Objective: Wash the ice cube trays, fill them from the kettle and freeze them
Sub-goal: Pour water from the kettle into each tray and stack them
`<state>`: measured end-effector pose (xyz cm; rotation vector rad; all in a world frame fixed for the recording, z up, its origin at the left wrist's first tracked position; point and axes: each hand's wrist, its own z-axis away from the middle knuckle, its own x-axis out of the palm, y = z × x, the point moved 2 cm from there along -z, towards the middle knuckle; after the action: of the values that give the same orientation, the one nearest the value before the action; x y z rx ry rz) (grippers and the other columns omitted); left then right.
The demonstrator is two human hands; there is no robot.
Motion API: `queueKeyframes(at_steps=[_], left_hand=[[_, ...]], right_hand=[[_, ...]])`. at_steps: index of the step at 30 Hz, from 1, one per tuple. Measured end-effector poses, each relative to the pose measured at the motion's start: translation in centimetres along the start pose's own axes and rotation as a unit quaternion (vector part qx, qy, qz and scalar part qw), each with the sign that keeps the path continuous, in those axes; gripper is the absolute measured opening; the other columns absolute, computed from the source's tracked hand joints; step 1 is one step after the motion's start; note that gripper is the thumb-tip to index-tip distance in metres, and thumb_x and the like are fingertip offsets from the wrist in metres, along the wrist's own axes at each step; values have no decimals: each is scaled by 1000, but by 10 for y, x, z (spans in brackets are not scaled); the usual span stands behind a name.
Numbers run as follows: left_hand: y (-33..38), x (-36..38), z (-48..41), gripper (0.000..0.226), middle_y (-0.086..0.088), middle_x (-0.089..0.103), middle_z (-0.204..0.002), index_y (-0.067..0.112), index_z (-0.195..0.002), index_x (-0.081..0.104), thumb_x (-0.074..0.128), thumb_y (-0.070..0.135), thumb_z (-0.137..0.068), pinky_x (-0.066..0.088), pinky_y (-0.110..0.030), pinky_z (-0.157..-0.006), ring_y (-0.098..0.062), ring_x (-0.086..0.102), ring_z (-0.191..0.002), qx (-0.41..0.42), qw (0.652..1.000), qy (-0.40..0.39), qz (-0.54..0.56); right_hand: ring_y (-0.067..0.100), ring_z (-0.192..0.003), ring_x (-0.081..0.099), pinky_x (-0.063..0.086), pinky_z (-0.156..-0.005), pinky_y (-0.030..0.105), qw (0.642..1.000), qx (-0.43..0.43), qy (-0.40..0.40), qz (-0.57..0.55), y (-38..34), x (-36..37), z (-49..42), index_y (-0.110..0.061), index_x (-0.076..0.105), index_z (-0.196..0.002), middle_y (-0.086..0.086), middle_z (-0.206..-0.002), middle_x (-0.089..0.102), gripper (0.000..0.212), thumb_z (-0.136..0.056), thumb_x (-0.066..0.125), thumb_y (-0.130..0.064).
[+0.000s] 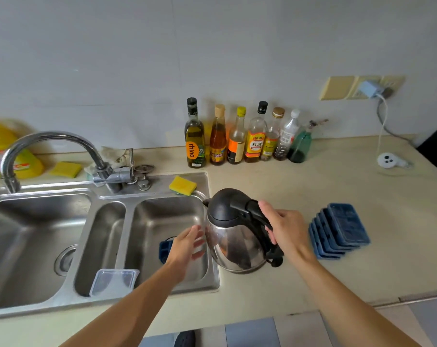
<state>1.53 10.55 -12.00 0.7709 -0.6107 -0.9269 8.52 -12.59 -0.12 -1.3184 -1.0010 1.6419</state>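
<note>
One blue tray (165,250) in the right sink basin (162,216). My left hand (187,246), fingers straight, blurred, just beside the kettle (232,244). My right hand (285,226), wrapped round its handle (257,214). Stack of trays (340,230) on the counter (300,279), further right.

Single head-worn view, wide-angle. Stands at the near edge of the counter (275,291), looks forward and down, faces the far wall (137,58). Close range: left hand (187,246) and right hand (285,226) reach in from the bottom edge to frame centre, at the kettle (235,236). Left half taken by the sink (159,182), right half by counter. Row of bottles (247,139) marks the far limit against the wall. Strip of floor (250,331) shows at the near bottom. Edges bow
</note>
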Motion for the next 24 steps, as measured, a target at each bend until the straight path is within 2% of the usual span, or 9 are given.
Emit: queueKeyframes(at_steps=[3, 8, 12, 18, 20, 22, 24], left_hand=[[-12, -10, 12, 39, -10, 76, -113, 14, -106, 73, 44, 40, -107, 55, -36, -79, -20, 73, -97, -13, 999, -46, 23], [-23, -30, 28, 51, -13, 75, -113, 2, -108, 67, 41, 45, -106, 56, -38, -84, -24, 74, -100, -26, 995, -94, 35], [-27, -41, 36, 46, -14, 76, -110, 7, -101, 67, 39, 44, -106, 53, -39, -88, -22, 75, -96, -32, 994, -90, 46], [-31, -60, 37, 52, -14, 77, -107, 6, -102, 70, 36, 45, -108, 54, -38, -87, -23, 75, -95, -60, 993, -67, 75], [-34, -64, 34, 51, -14, 77, -107, 7, -107, 72, 39, 45, -107, 56, -43, -91, -26, 75, -96, -67, 992, -54, 91], [-35, -68, 32, 50, -16, 76, -108, 7, -113, 73, 41, 45, -107, 57, -45, -95, -27, 74, -95, -75, 990, -49, 106], [-35, -71, 29, 50, -17, 76, -107, 7, -114, 72, 41, 46, -107, 59, -43, -89, -26, 75, -92, -80, 989, -48, 113]], right_hand=[[14, -39, 47, 38, -43, 21, 999, -9, -30, 35, -12, 9, 7, -5, 57, -53, 1, -42, 50, 65, -95, 62, -54], [13, -40, 49, 43, -53, 32, 994, -33, -62, 83, -31, 33, 11, 4, 59, -55, 3, -43, 54, 71, -91, 65, -56], [13, -40, 52, 47, -55, 36, 988, -44, -81, 122, -40, 56, 13, 1, 64, -56, 4, -44, 58, 69, -90, 66, -59], [8, -36, 53, 54, -63, 41, 983, -29, -80, 163, -53, 83, 12, 8, 57, -55, 1, -40, 56, 77, -89, 64, -61], [9, -37, 55, 55, -68, 41, 983, -23, -79, 165, -56, 89, 12, 4, 51, -47, 2, -36, 52, 78, -89, 63, -61], [11, -38, 57, 55, -69, 39, 982, -18, -77, 169, -59, 95, 12, -8, 44, -40, 1, -34, 49, 75, -89, 63, -62], [9, -37, 57, 55, -67, 37, 981, -15, -79, 176, -62, 99, 12, -12, 42, -41, 2, -35, 48, 73, -90, 61, -62]])
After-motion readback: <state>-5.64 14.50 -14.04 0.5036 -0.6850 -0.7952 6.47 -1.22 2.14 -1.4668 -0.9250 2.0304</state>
